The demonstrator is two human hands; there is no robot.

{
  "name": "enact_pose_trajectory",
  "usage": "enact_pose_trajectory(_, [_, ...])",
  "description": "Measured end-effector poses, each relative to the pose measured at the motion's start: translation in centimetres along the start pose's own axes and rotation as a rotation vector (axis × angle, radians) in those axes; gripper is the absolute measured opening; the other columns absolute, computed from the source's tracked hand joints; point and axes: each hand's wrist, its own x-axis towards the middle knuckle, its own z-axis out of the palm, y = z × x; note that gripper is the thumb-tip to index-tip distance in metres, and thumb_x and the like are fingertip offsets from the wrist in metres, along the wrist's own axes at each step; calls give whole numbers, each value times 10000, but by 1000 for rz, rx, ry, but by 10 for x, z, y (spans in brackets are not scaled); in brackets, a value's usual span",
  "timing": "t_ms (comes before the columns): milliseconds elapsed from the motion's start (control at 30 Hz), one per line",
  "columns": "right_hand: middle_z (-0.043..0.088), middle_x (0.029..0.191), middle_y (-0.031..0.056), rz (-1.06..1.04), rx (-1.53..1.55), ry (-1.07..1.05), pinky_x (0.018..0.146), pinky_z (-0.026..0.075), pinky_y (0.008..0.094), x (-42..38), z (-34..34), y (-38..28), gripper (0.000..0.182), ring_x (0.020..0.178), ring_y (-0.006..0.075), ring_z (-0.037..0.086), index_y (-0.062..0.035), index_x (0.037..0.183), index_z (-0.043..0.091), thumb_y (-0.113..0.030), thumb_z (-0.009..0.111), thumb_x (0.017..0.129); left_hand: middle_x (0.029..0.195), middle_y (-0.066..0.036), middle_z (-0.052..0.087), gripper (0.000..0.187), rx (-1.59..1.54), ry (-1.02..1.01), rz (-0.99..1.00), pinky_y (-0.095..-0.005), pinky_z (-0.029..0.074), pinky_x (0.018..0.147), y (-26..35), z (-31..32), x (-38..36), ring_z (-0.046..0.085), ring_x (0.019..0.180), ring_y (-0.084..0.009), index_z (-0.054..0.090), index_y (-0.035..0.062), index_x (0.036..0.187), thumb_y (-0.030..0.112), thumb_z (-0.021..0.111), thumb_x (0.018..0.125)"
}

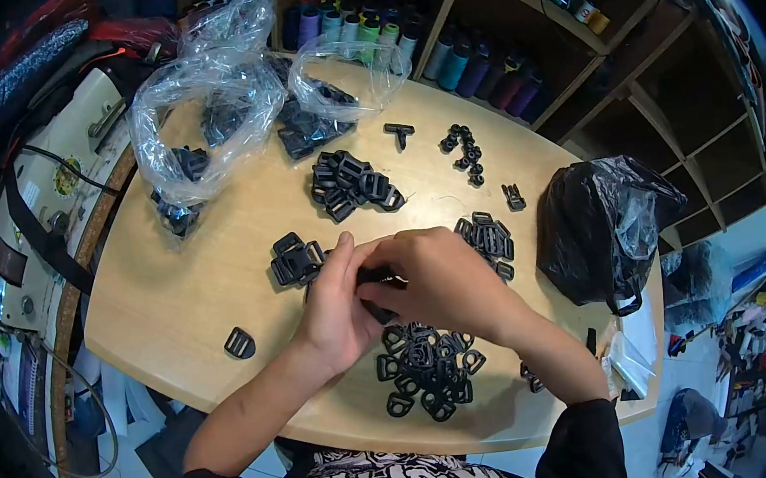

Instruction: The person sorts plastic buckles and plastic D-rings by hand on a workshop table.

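**Small black part mostly hidden in your hands**

Your left hand (pixel 339 304) and right hand (pixel 439 280) press together over the table (pixel 175 298). They pinch a small black clip (pixel 376 277), but fingers hide most of it. A pile of rings (pixel 427 370) lies just below your hands. Bare wood lies to your left, with one buckle (pixel 239 343) near the edge.

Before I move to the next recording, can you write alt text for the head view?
Two bare hands, left hand and right hand, meet over a light wooden table, pinching a small black plastic buckle part between them. Piles of black plastic buckles surround them, with clear plastic bags and a black plastic bag farther off.
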Motion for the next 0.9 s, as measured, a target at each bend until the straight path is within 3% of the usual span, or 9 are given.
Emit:
enact_pose_trajectory(100, [692,790,158,-80,-108,97,626,527,319,0,7,0,196,632,246,673,-28,979,713,-117,657,814,1075,-81,582,560,-18,83,-7,-372,494,728,-1,-3,2,580,944,-189,512,45,1195,500,237,1019])
enact_pose_trajectory(200, [686,798,129,74,87,99,600,515,313,2,2,0,186,602,211,637,10,943,691,-110,602,832,1039,-85,590,549,20,-11,41,-364,482,698,-2,-16,6,599,922,-204,514,52,1196,499,251,1018])
enact_pose_trajectory(333, [578,748,43,317,1285,72,435,354,234,6,-19,44,261,549,98,501,15,1004,616,-179,504,869,1002,-94,595,544,-41,-61,5,-370,481,683,-5,-22,9,612,852,-227,512,44,1204,501,303,996])
enact_pose_trajectory(367, [554,757,59,317,1361,75,433,312,235,4,-25,54,302,538,103,470,14,1053,585,-187,439,882,992,-95,592,543,-30,-49,13,-356,477,658,-4,-21,9,610,852,-229,514,33,1199,492,305,998])
enact_pose_trajectory(467, [602,947,195,456,1564,331,660,554,326,2,-34,79,335,703,210,582,78,1001,572,-196,426,875,973,-99,591,533,-25,-29,30,-330,470,606,-2,-19,8,607,848,-229,520,10,1183,469,315,1002])
enact_pose_trajectory(500, [592,1016,236,449,1626,359,839,576,380,-1,-35,97,335,813,256,616,98,1000,557,-186,440,866,963,-99,594,518,-25,-42,31,-330,471,603,-1,-20,7,608,841,-227,521,10,1182,452,321,1002])
enact_pose_trajectory(733, [547,1109,180,499,1177,473,909,551,327,-11,-59,152,279,892,234,633,129,1146,510,-26,422,931,934,-94,607,383,-7,-52,20,-290,473,541,-1,-17,7,621,791,-208,545,6,1151,318,392,990])
enact_pose_trajectory(833, [583,1028,143,537,798,473,872,544,283,-14,-66,173,256,908,218,658,127,1142,529,17,460,922,932,-88,604,266,53,-28,35,-263,473,516,0,-11,2,625,787,-190,547,-8,1135,185,462,972])
enact_pose_trajectory(900, [593,1014,145,517,768,448,857,544,276,-13,-68,185,247,908,219,662,133,1124,539,21,481,912,928,-85,597,219,109,-20,26,-240,463,507,2,-7,0,622,784,-174,538,-15,1142,81,506,948])
